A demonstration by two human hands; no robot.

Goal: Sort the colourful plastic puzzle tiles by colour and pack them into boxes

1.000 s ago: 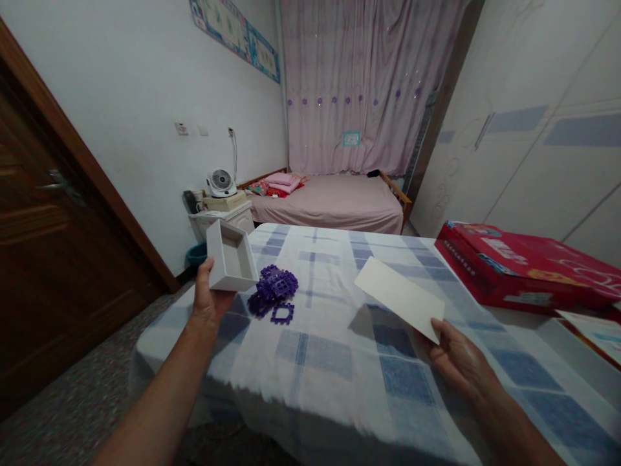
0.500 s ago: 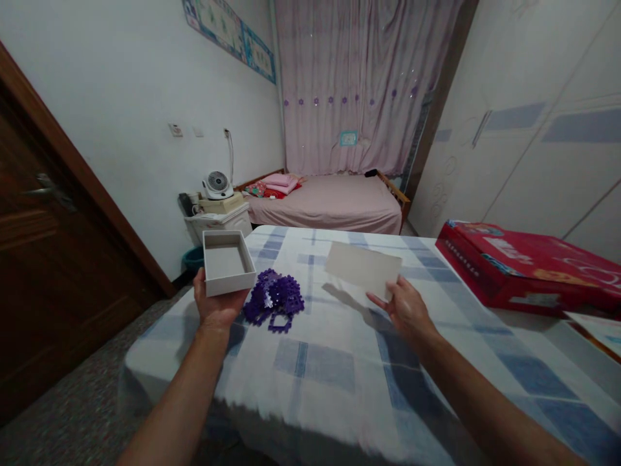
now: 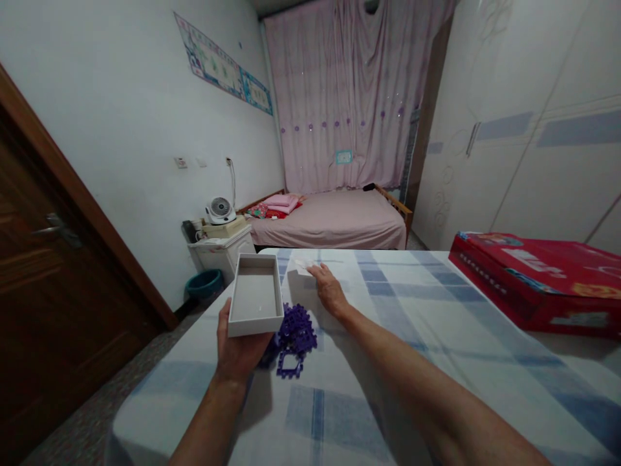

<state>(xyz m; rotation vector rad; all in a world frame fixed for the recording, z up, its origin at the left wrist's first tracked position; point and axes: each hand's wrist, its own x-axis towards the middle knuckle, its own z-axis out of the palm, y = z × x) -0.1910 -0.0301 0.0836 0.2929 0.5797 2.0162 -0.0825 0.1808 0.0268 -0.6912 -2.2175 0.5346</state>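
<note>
My left hand (image 3: 240, 356) holds a shallow white box (image 3: 256, 327) from below, its open side tilted up towards me and nothing inside it. Just right of the box, a heap of purple plastic interlocking pieces (image 3: 297, 327) lies on the tablecloth, partly hidden by my left hand and the box. One square frame-shaped piece rests at the near side of the heap. My right hand (image 3: 330, 292) reaches over the far part of the table, fingers stretched out to the left. By its fingertips is a pale, blurred flat sheet (image 3: 301, 264), hard to make out against the cloth.
A blue-and-white checked cloth (image 3: 407, 310) covers the table. On the right stands a large red box (image 3: 543, 278). Beyond the table is a bed (image 3: 334, 220). A small cabinet (image 3: 223, 249) with a fan (image 3: 220, 208) and a teal bin (image 3: 204, 285) are at the left.
My right hand has moved left and away from me with the pale sheet, and its fingers are now stretched out. The white box is nearer the purple heap, and the view has tilted up.
</note>
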